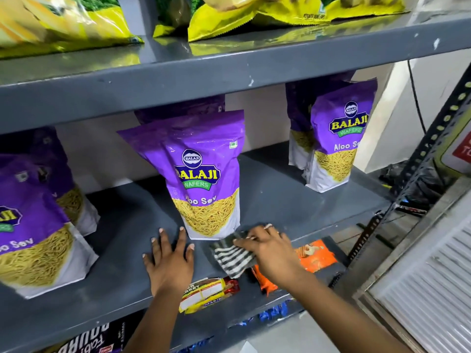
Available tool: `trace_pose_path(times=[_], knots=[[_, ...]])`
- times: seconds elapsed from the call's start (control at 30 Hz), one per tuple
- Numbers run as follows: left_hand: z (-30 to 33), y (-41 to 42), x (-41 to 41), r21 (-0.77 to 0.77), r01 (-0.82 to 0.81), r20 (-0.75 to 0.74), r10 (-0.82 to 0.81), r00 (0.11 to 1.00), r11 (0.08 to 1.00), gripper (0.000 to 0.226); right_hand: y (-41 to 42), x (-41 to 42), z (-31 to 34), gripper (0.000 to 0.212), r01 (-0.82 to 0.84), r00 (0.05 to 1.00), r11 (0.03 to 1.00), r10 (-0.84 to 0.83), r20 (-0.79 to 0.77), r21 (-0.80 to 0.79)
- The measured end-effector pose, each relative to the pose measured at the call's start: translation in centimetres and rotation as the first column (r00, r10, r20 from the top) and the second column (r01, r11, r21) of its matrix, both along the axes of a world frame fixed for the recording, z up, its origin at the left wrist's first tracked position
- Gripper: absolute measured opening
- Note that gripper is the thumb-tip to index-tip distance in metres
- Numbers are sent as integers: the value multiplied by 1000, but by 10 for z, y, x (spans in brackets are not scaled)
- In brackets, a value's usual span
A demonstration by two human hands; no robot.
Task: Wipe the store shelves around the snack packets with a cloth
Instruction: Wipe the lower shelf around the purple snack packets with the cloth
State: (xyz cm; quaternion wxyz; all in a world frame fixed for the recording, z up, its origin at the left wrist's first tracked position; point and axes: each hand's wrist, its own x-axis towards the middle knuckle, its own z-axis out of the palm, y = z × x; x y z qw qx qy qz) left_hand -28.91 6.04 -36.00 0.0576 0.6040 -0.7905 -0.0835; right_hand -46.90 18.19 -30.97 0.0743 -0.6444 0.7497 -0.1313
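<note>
The right hand [270, 250] gripped the striped cloth [233, 256] on the middle shelf [280, 200] just before the central purple packet [204, 174], the left hand [169, 261] lay flat and empty, and most shelving seemingly remained unwiped.

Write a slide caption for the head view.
Right hand wipes grey shelf with striped cloth; left hand rests flat.
</note>
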Motion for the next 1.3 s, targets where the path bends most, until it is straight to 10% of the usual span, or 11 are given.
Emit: trace_pose_path(times=[0.4, 0.63, 0.83, 1.3], knots=[[-1, 0, 3, -45, 38, -10, -39, 999, 998, 44, -40, -32, 4, 60, 10, 1000, 992, -10, 4, 125], [-3, -1, 2, -41, 12, -13, -12, 1000, 999, 49, -97, -109, 37, 49, 386, 921, 914, -373, 113, -124], [0, -1, 1, -12, -4, -1, 4, 1000, 1000, 52, -147, -146, 22, 54, 261, 963, 854, -263, -59, 450], [1, -4, 6, 45, 69, -25, -67, 997, 997, 48, -1, -60, -43, 56, 339, 941, 941, -339, 27, -5]])
